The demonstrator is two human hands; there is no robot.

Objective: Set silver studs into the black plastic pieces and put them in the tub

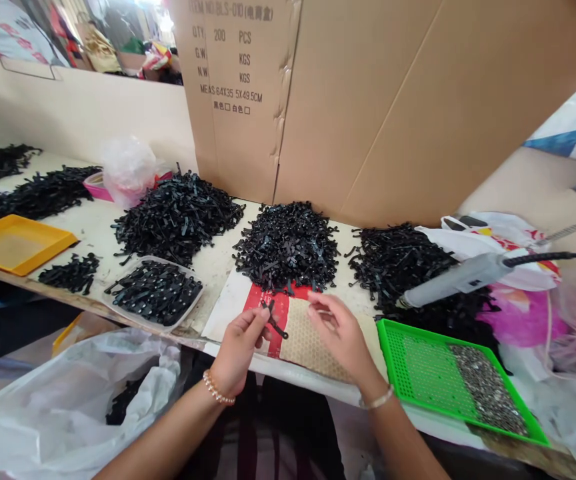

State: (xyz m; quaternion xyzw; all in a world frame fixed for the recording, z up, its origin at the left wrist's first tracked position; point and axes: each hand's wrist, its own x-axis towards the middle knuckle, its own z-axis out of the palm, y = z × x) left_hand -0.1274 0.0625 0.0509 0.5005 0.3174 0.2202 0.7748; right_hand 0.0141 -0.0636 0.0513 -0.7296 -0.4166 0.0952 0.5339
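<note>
My left hand [238, 350] is closed in a pinch on a small black plastic strip [274, 320], held just above a beige perforated mat [308, 347]. My right hand [341, 333] hovers beside it with the fingers curled and the fingertips together; whether anything small is between them I cannot make out. Right behind the hands lies a heap of black plastic parts [288, 243]. A grey electric screwdriver [458, 279] lies to the right on another black pile [398, 260].
A green mesh tray [418, 363] with several small metal screws sits at the right. A clear tray of black strips [155, 290], a larger black pile [178, 213], a yellow tray [13, 243] and plastic bags [68, 400] lie left. Cardboard boxes [368, 100] stand behind.
</note>
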